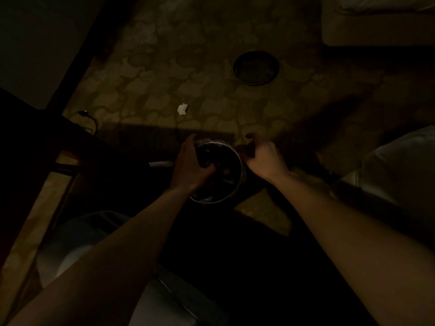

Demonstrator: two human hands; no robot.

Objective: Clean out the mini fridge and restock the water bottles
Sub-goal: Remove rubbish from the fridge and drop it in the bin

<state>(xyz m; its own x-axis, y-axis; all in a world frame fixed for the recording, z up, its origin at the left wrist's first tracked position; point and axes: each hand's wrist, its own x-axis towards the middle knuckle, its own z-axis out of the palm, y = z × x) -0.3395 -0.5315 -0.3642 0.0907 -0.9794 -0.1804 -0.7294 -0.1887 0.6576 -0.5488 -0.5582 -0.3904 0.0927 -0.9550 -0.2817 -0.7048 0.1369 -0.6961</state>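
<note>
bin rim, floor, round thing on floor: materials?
Bin: rim looks like polished metal, catching a bright glint; a thin plastic liner seems folded over it. Floor: patterned carpet, matte. Round object: dark, faint sheen on its edge; metal or plastic, too dim to tell.

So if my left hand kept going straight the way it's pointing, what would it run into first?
Probably nothing new. The left hand already rests on the near-left rim of the round metal bin, fingers pointing up-frame. Beyond the rim lies patterned carpet, with a small white scrap slightly left. The picture is dim, so depth is unclear.

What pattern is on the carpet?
The carpet has a tone-on-tone floral pattern, seen in the head view.
</note>
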